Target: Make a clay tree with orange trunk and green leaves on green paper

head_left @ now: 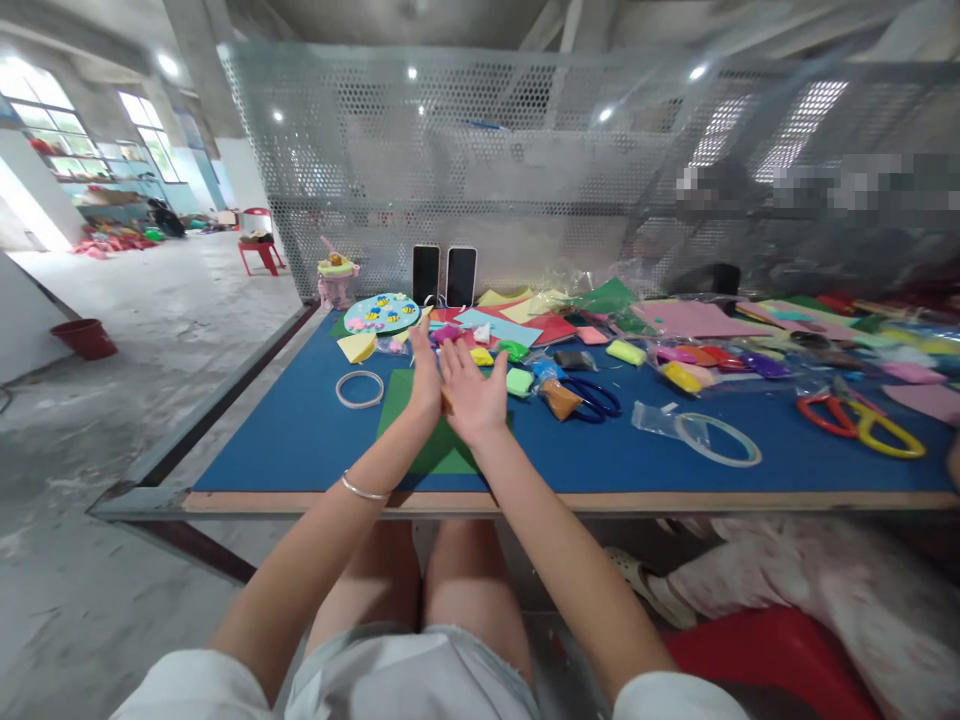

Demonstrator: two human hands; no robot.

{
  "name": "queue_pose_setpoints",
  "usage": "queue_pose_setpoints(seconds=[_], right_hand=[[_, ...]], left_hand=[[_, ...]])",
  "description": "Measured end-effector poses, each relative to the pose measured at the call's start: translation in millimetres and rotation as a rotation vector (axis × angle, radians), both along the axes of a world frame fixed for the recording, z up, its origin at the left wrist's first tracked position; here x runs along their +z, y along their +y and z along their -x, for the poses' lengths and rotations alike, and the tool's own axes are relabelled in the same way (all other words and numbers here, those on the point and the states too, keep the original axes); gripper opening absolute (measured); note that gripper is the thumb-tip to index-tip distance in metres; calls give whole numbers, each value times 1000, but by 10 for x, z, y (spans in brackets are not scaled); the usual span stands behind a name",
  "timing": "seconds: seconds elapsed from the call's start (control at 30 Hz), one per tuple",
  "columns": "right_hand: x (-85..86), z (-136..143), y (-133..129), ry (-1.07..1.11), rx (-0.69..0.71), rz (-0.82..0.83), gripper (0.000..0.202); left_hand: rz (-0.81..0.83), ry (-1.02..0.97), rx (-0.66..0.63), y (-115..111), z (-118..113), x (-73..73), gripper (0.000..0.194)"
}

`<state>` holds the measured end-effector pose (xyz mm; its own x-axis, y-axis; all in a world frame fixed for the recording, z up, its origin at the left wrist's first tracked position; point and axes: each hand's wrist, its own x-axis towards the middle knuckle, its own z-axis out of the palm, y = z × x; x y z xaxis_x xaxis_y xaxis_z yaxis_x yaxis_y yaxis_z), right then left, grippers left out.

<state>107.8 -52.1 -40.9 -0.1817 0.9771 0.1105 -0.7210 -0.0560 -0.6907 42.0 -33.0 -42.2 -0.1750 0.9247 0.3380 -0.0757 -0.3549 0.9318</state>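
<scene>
My left hand (425,378) is held edge-on above a green sheet (442,450), its fingers straight and pointing away from me. Against it leans my right hand (478,392), palm turned up, fingers stretched and thumb spread. The heels of both palms meet or nearly meet. A small orange-brown bit (448,402) shows between them; most of it is hidden, and I cannot make out what it is. Just right of my hands lie a light green packet of clay (519,382), an orange-brown packet (561,398) and dark blue-handled scissors (596,400).
A round light-blue piece with bees (382,313) and a white ring (360,390) lie left. Two phones (461,277) stand against the perforated screen (525,170). Coloured sheets (697,320), another ring (718,440) and red and yellow scissors (862,420) lie right, near a seated person's leg (795,570).
</scene>
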Motion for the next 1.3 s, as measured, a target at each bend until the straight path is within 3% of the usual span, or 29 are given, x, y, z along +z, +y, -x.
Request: queue_pose_setpoints(seconds=[0.2, 0.33, 0.4, 0.53, 0.6, 0.73, 0.87, 1.03, 1.3], right_hand=[[29, 39, -25, -59, -72, -90, 66], [19, 31, -190, -509, -299, -417, 45], [8, -3, -252, -678, -290, -480, 33], [-23, -81, -225, -706, -235, -410, 20], [-34, -131, -163, -678, -250, -358, 23], [-40, -257, -70, -614, -291, -272, 31], [-42, -315, -59, -581, -326, -255, 31], [-31, -289, -86, -566, -334, -269, 29], [-51, -308, -83, -579, -346, -282, 28]], left_hand=[[43, -125, 28, -9, 214, 51, 73], [44, -174, 141, 12, 253, 101, 64], [64, -197, 208, 27, 255, 103, 56], [102, -204, 221, 19, 255, 89, 51], [96, -177, 158, -20, 276, 89, 51], [18, -55, 22, -181, 378, 82, 32], [-49, 72, -41, -368, 433, 34, 27], [-88, 114, -1, -464, 370, -23, 24], [-65, 11, 80, -418, 364, -54, 28]])
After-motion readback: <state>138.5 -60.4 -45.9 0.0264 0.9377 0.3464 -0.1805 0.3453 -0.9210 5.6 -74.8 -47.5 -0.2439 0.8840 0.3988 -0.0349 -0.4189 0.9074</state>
